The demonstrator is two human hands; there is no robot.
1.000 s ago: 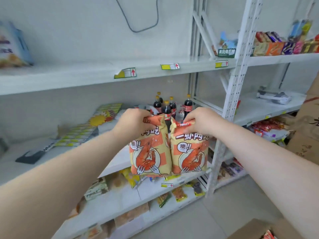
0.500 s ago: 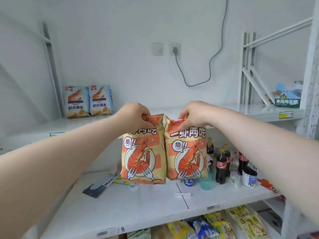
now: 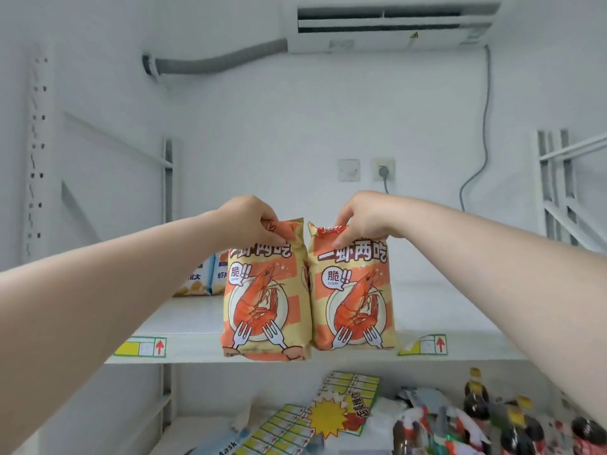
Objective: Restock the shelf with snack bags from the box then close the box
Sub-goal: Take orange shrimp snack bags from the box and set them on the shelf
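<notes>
Each grip pinches only a top seam, the left hand (image 3: 253, 221) holding the left shrimp bag (image 3: 266, 300) and the right hand (image 3: 364, 218) the right shrimp bag (image 3: 353, 290), both hanging at the shelf (image 3: 190, 323) front edge, so a shallow release could topple either bag forward.

Forearms, left hand (image 3: 249, 221) and right hand (image 3: 364, 218) are bare

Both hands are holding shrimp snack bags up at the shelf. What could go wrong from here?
1. The left hand and right hand grip the left bag and right bag only by their tops; either might slip.
2. Their bottoms hang at the front lip of the shelf; released here, they could drop onto the bottles below.
3. Pushing back might knock the blue bags.
</notes>
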